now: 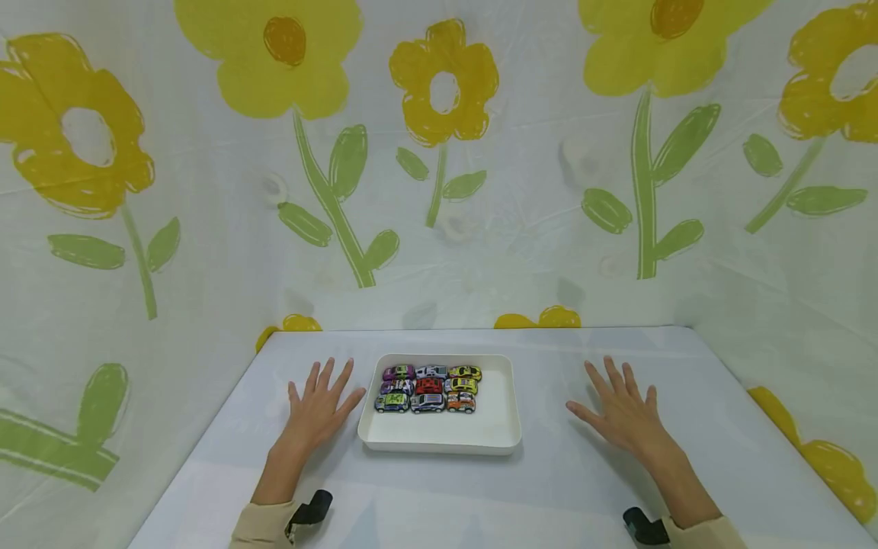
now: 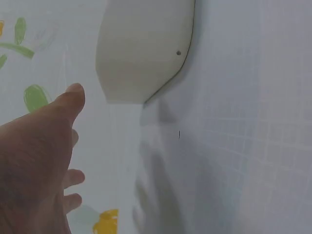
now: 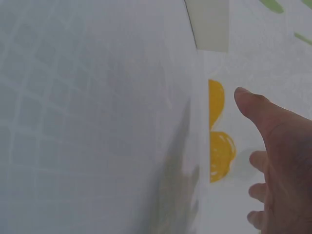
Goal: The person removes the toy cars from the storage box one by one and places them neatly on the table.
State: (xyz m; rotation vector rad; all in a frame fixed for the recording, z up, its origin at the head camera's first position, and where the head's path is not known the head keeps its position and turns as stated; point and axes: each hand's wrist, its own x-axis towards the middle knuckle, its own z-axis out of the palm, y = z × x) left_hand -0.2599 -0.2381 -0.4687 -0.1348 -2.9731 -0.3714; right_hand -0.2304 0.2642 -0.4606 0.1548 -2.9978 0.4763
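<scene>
Several small toy cars (image 1: 429, 385) stand in three rows inside a white rectangular tray (image 1: 490, 427), filling its left and middle part. Left of the tray, my left hand (image 1: 317, 412) is spread over the table, its thumb nearest the tray's side. Off to the right, further from the tray, my right hand (image 1: 624, 415) is spread likewise. Neither holds anything. The left wrist view has the tray's outer wall (image 2: 146, 53) beyond the left thumb (image 2: 73, 100). In the right wrist view a corner of the tray (image 3: 210, 24) shows past the right thumb (image 3: 251, 102).
A white table (image 1: 439, 496) bears the tray. Behind it and on both sides hangs a white cloth (image 1: 521, 252) with yellow flowers and green leaves. Dark wrist mounts sit at both sleeves, the left one (image 1: 312, 509) and the right one (image 1: 645, 526).
</scene>
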